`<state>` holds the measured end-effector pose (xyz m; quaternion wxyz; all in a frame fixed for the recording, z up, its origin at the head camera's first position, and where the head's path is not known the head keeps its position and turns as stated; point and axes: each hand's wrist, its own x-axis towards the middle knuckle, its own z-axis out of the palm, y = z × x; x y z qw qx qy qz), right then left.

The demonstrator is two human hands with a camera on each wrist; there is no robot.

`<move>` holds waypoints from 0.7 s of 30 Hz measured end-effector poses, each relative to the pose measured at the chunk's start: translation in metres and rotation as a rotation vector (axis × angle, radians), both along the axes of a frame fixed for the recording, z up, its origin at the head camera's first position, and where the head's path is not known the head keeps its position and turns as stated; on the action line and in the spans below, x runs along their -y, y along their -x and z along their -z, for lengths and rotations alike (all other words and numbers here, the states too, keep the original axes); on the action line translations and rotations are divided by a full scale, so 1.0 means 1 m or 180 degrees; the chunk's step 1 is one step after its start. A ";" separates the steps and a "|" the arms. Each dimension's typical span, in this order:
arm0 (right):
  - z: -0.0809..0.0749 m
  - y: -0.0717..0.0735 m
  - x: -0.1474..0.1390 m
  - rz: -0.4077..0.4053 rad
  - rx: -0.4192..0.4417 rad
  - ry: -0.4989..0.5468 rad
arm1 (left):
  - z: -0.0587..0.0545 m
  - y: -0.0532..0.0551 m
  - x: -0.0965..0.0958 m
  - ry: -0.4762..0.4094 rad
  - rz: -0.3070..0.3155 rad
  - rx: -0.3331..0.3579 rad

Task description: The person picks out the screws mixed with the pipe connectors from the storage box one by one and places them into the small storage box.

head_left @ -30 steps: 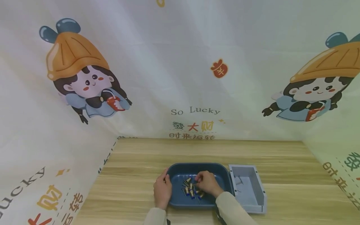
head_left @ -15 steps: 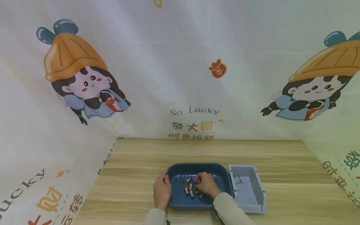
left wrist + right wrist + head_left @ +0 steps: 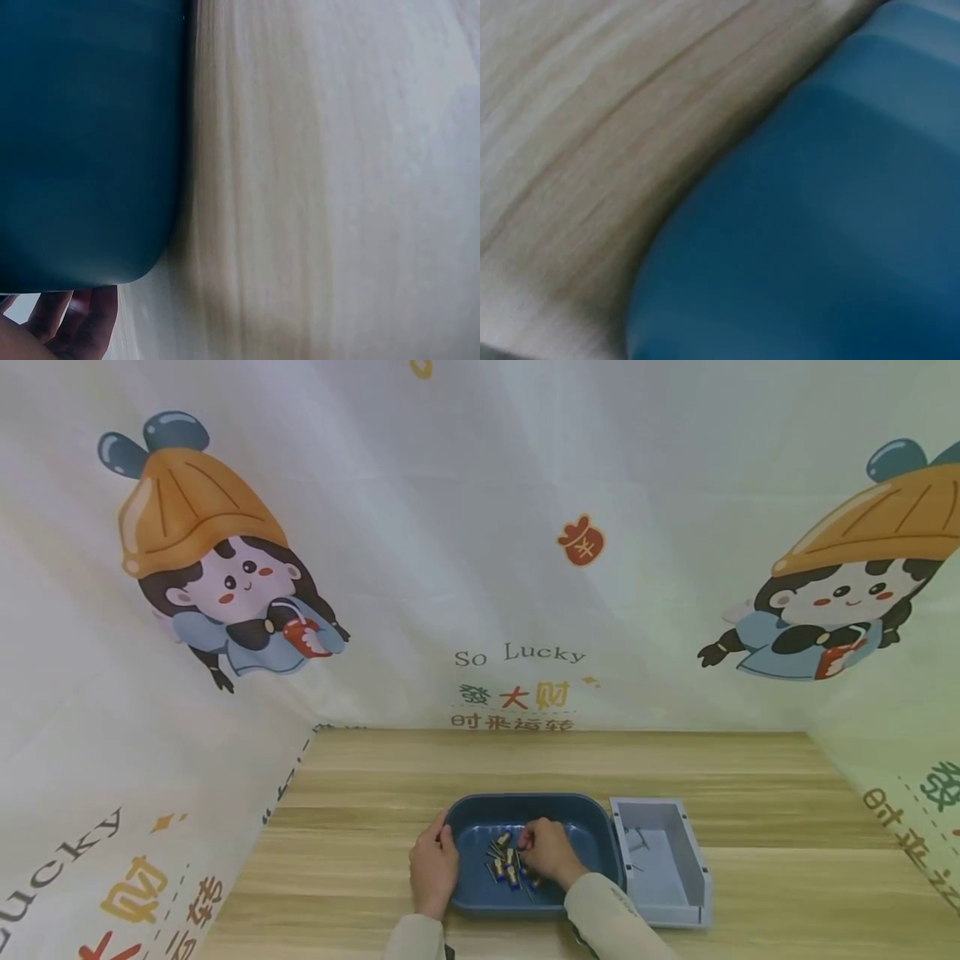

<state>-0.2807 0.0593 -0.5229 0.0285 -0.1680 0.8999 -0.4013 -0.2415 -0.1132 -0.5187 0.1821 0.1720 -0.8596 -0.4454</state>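
A dark blue plastic tub (image 3: 517,911) holds a small pile of brass fittings (image 3: 512,877) with blue ends, mixed with thin metal screws (image 3: 491,872). My left hand (image 3: 435,870) grips the tub's left side, thumb at the rim and fingers along the outer wall; in the left wrist view its fingers (image 3: 96,324) show beyond the tub's edge. Inside the tub, my right hand (image 3: 553,853) has its fingertips together at the right of the pile. Whether they pinch a piece is hidden. Only the tub's outer wall (image 3: 802,225) and the table show in the right wrist view.
Against the tub's right side stands a grey open bin (image 3: 667,868) with a few screws (image 3: 638,841) in it. Both rest on a wood-grain table (image 3: 337,827). Printed white cloth (image 3: 405,568) hangs at the back and both sides.
My right hand stays over the pile, with its forearm shifted slightly to the left. My left hand keeps its place on the tub.
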 end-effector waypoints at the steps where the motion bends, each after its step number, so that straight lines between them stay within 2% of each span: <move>1: 0.000 0.000 0.000 0.0003 0.0005 -0.0006 | 0.000 0.000 0.000 0.0002 0.0001 -0.0001; 7: -0.002 0.001 0.000 0.0016 0.0013 -0.0014 | 0.000 0.002 0.000 0.0002 0.0008 -0.0022; 17: -0.002 0.002 -0.005 0.0156 -0.0284 0.0053 | 0.001 0.001 0.001 0.0002 0.0000 -0.0014; 21: -0.004 0.002 -0.006 0.0224 -0.0306 0.0077 | 0.001 0.001 0.001 0.0009 0.0003 0.0001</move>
